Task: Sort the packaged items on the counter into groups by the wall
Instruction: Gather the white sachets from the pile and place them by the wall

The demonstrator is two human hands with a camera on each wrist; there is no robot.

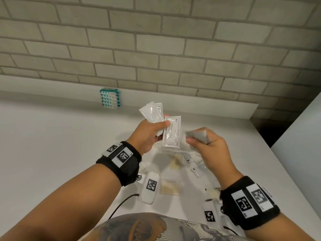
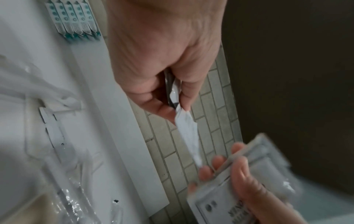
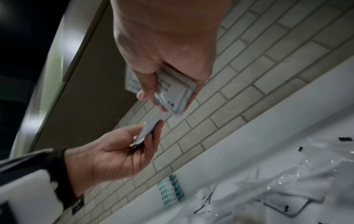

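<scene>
My left hand (image 1: 162, 126) is raised over the white counter (image 1: 52, 136) and grips a fan of white sachets (image 1: 152, 112). The front one (image 1: 172, 134) is printed "shampoo with conditioner". In the left wrist view this hand (image 2: 176, 106) pinches a sachet (image 2: 186, 130) seen edge-on, whose far end reaches the right hand's fingertips (image 2: 205, 168). My right hand (image 1: 196, 139), just to the right, holds a small blurred stack of sachets (image 1: 198, 135). The right wrist view shows that stack (image 3: 174, 94) carrying the same printed label. A group of teal packets (image 1: 110, 98) stands against the brick wall.
Below the hands lies a loose pile of clear-wrapped items (image 1: 191, 159) and a beige sachet (image 1: 170, 187). A low white ledge (image 1: 191, 103) runs along the wall. A pale panel (image 1: 304, 136) bounds the counter on the right.
</scene>
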